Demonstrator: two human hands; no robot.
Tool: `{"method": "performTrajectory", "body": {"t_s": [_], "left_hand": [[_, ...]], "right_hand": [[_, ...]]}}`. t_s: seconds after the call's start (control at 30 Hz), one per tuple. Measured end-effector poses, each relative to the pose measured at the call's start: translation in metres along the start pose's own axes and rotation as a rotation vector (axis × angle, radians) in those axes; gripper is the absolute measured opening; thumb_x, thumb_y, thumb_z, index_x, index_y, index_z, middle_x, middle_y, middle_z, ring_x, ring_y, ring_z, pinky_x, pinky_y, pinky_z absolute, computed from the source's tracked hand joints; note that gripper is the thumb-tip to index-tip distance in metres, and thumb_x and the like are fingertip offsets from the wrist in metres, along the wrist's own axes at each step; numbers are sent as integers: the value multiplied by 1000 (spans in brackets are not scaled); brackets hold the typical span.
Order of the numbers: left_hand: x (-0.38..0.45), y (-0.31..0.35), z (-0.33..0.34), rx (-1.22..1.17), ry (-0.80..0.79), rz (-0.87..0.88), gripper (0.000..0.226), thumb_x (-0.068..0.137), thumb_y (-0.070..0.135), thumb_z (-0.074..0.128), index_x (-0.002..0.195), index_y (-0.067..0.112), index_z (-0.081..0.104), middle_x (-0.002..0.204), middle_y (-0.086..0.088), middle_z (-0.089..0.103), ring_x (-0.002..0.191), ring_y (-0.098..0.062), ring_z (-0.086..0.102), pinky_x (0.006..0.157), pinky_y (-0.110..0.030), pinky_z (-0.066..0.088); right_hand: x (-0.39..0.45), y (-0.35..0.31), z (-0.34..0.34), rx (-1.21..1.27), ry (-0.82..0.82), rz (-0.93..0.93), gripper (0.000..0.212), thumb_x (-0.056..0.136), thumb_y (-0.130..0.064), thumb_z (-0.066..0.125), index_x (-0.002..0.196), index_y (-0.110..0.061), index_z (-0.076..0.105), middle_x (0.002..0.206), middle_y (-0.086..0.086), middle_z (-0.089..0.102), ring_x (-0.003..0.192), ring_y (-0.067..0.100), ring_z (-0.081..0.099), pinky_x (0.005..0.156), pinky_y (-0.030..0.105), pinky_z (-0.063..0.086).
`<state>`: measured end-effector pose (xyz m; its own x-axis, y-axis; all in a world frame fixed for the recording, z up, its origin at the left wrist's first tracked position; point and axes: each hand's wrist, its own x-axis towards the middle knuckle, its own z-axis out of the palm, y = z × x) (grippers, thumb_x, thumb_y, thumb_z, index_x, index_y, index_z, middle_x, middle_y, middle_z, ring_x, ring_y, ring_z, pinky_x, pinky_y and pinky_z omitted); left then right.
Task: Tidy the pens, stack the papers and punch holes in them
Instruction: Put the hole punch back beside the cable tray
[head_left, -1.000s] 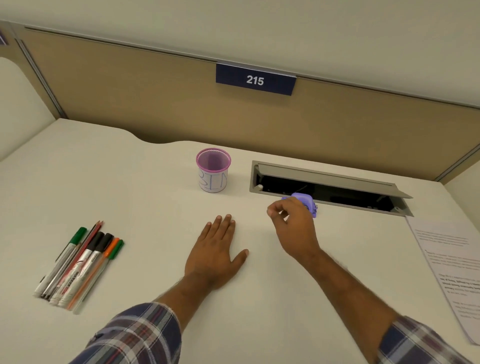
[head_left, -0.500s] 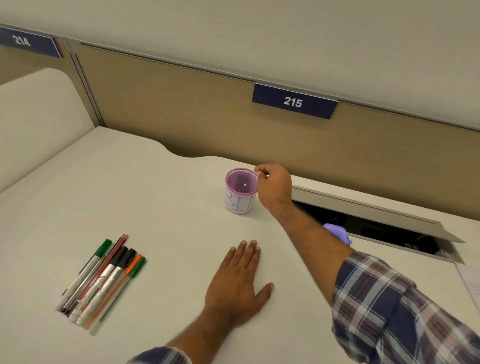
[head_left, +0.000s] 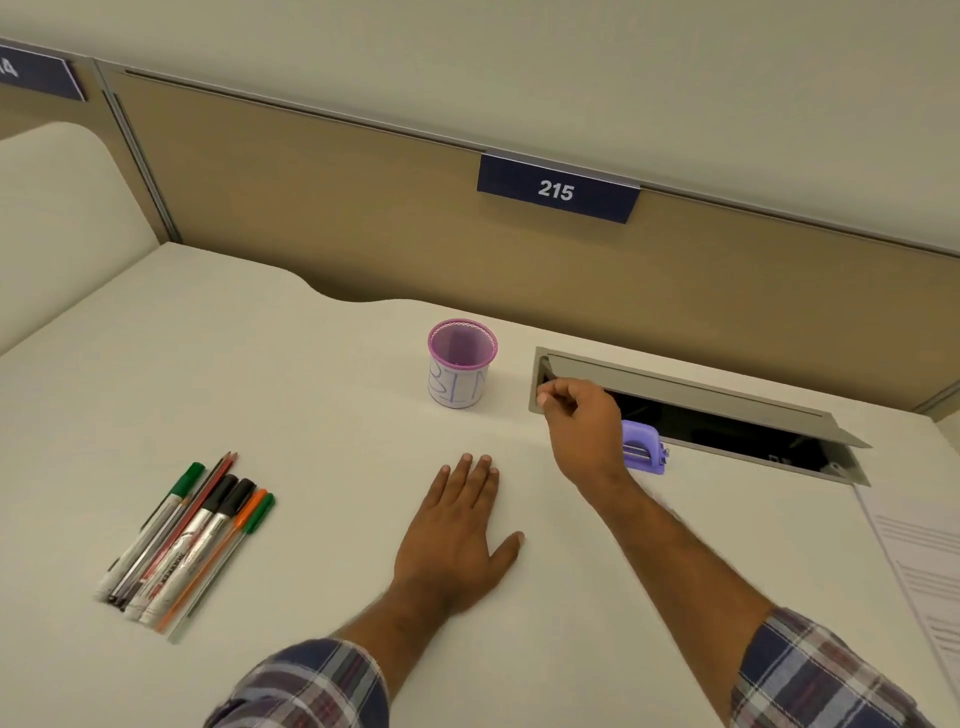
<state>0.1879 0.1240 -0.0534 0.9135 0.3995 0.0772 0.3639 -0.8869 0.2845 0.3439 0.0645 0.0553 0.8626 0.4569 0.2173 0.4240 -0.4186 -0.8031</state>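
**Right hand back from the cup, now at the cable slot**

Your desk (head_left: 218, 364) fills the view, with the tan partition (head_left: 363, 218) across twelve o'clock. Half a second ago your right hand was up at the rim of the purple cup; it has since drawn away to the right, and the cup stands alone.

Your right hand (head_left: 584, 421) now sits at about one o'clock, over the near left corner of the open cable slot (head_left: 727, 415). Its fingers are curled in, thumb against forefinger; whether they pinch anything you cannot tell. Your left hand (head_left: 457, 535) has stayed flat on the desk at the centre, palm down, four fingers straight and pressed together, thumb spread out to the right. Both wrists show plaid sleeves (head_left: 311, 686).

The papers (head_left: 919, 561) lie at three o'clock, cut off by the frame edge, their print too small to read. The pens (head_left: 192, 535) lie side by side at eight o'clock, caps pointing up and right, green, black and orange among them; the lettering on the barrels is not legible. The purple cup (head_left: 461, 364) stands upright at twelve o'clock, just left of the slot, with blue handwriting on a white wrap that looks like "BIN". The lilac hole punch (head_left: 644, 447) sits just right of your right wrist, at the slot's near edge.

The blue plate (head_left: 557, 189) on the partition reads "215".
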Motion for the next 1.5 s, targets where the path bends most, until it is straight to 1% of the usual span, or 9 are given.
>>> {"method": "performTrajectory", "body": {"t_s": [0.13, 0.27, 0.47, 0.67, 0.87, 0.97, 1.17, 1.4, 1.5], "left_hand": [[0, 0, -3, 36, -31, 27, 85, 92, 69, 9, 158, 16, 2, 167, 1, -2, 154, -15, -8, 125, -37, -3], [0, -2, -2, 35, -36, 27, 85, 92, 69, 11, 159, 17, 5, 167, 2, 1, 154, -14, -2, 125, -35, -2], [1, -4, -2, 56, -36, 37, 84, 92, 69, 17, 158, 17, 12, 167, 2, 8, 154, -14, 4, 124, -32, 0], [0, -5, -1, 86, -38, 38, 85, 92, 69, 17, 158, 16, 13, 167, 1, 9, 154, -16, 6, 125, -34, 3], [0, -2, -3, 79, -32, 27, 83, 92, 68, 20, 158, 16, 16, 167, 1, 11, 154, -16, 7, 125, -36, 6], [0, -2, -3, 83, -33, 26, 83, 93, 68, 21, 158, 16, 16, 167, 1, 11, 154, -16, 7, 125, -36, 6], [0, -2, -3, 64, -29, 27, 84, 92, 68, 21, 157, 15, 17, 167, 1, 12, 154, -16, 8, 125, -36, 7], [0, -2, -3, 43, -33, 19, 85, 91, 69, 18, 158, 16, 14, 167, 3, 8, 154, -14, 5, 125, -35, 4], [0, -2, -2, 36, -36, 17, 86, 90, 69, 17, 158, 16, 14, 167, 3, 8, 154, -15, 5, 125, -34, 3]], "right_hand": [[-55, 36, -38, -20, -34, 107, 12, 91, -12, 64, 102, -12, 71, 93, -4, 67, 86, 11, 63, 79, 16, 47], [-114, 63, -81, -111, -70, 118, 13, 91, -8, 63, 98, -14, 72, 93, -5, 68, 82, 7, 60, 75, 13, 43], [-193, 85, -122, -180, -139, 126, 14, 91, -9, 63, 92, -18, 73, 86, -9, 67, 79, 13, 61, 71, 19, 48], [-244, 98, -148, -258, -421, 147, 16, 94, -17, 59, 99, -24, 72, 88, -11, 65, 82, 5, 59, 73, 12, 42], [-262, 101, -168, -358, -586, 72, 18, 91, -30, 63, 108, -27, 71, 101, -20, 58, 94, -2, 53, 84, 14, 42], [-265, 99, -171, -409, -616, 28, 20, 90, -34, 64, 107, -28, 71, 101, -22, 52, 95, -2, 50, 84, 16, 42], [-266, 96, -165, -487, -617, -53, 13, 93, -28, 58, 92, -24, 71, 92, -18, 54, 89, 0, 46, 76, 20, 43], [-257, 94, -162, -576, -703, -156, 16, 94, -27, 46, 89, -23, 61, 92, -13, 52, 89, 7, 44, 73, 18, 37], [-242, 91, -160, -589, -732, -167, 15, 94, -25, 45, 88, -21, 58, 91, -11, 51, 88, 9, 45, 75, 24, 42]]}}
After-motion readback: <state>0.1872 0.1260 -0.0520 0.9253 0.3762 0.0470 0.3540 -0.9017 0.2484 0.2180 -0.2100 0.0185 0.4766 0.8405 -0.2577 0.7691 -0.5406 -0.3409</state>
